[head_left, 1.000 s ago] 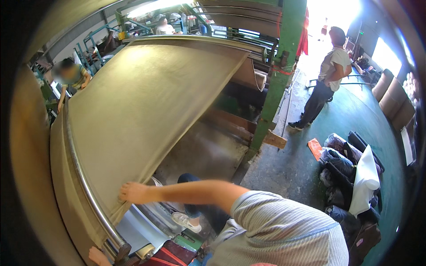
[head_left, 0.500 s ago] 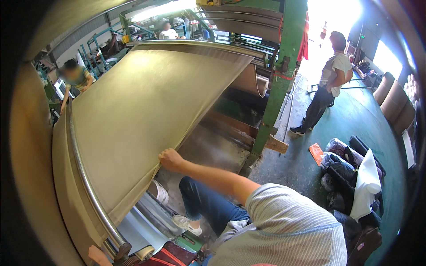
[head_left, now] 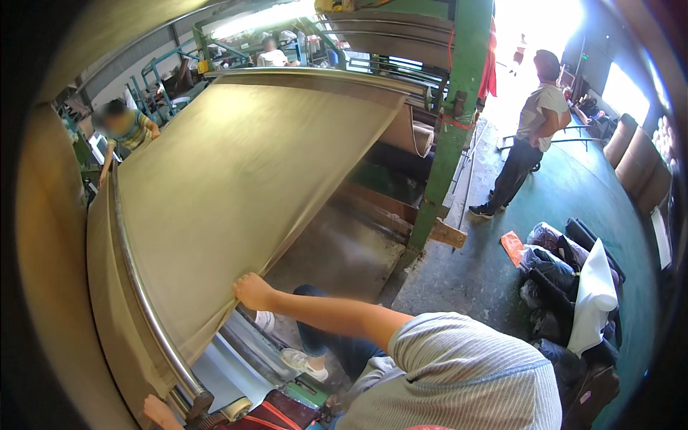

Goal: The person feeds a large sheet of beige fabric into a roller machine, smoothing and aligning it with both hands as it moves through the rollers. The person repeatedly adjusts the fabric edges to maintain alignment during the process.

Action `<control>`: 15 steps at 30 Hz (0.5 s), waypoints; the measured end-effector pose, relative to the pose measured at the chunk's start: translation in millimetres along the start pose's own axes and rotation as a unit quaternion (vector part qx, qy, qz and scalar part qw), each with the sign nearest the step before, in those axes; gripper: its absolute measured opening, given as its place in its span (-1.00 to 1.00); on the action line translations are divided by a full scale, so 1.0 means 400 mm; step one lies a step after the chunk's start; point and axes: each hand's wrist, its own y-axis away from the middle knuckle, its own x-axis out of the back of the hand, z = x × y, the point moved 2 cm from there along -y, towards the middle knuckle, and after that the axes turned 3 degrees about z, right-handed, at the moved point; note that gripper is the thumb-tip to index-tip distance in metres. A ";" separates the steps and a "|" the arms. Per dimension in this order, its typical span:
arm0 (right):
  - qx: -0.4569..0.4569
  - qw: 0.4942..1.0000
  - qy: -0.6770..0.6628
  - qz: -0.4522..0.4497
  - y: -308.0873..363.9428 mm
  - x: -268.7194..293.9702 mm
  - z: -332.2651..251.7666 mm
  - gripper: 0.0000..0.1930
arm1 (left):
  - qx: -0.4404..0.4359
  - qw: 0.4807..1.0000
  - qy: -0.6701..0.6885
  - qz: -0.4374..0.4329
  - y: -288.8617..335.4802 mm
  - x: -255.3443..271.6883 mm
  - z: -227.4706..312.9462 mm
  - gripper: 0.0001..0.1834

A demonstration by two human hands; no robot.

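Note:
A wide sheet of tan fabric [head_left: 236, 165] stretches from the far rollers down toward me and over a long metal bar [head_left: 140, 269]. My right hand [head_left: 252, 290] is closed on the fabric's near right edge, pulling up small creases there. At the lower left, by the near end of the bar, my left hand [head_left: 160, 412] appears closed on the part of the fabric hanging beyond the bar; its fingers show only in part. Across the sheet, a co-worker in a striped shirt [head_left: 129, 129] reaches one hand to the bar's far end.
A green machine post [head_left: 450, 136] rises right of the fabric. A person in a white top [head_left: 539, 122] stands on the green floor. Wrapped rolls and bags [head_left: 555, 265] are piled at the right. Below the sheet are a pale roll [head_left: 233, 408] and red straps [head_left: 276, 414].
My right hand has slid along the fabric edge toward me and to the left, still gripping it. My left hand has barely moved. The co-worker at the far left leans slightly differently.

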 end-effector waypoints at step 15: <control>0.111 0.993 -0.049 0.007 -0.034 -0.028 -0.207 -0.87 | 0.017 0.999 0.011 -0.041 -0.002 -0.001 0.005 -0.92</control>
